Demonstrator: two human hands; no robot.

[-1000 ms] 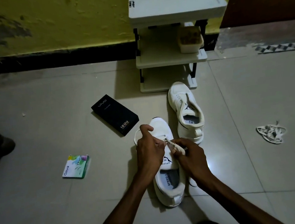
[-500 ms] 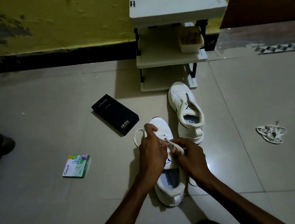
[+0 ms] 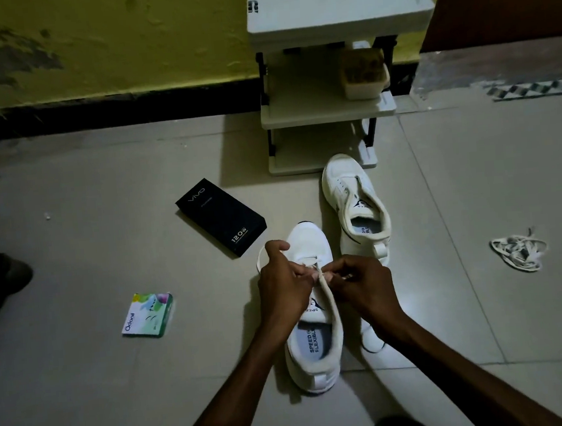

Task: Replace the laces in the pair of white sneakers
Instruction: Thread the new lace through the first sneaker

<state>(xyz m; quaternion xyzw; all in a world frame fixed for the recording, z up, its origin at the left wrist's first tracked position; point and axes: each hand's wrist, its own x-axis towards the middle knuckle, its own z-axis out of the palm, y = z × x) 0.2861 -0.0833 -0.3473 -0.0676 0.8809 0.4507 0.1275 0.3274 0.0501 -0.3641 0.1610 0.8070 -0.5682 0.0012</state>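
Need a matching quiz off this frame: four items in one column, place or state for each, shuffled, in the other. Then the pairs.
Column 1
1. near sneaker
2. far sneaker
3. black box
4. lace bundle

Column 2
A. loose on the floor, right of both sneakers
B. under the left hand and right hand, which pinch a lace over it
C. no lace visible in it, toe toward the white rack
D. flat on the floor, left of the sneakers

Pairs: 1-B, 2-C, 3-D, 4-A
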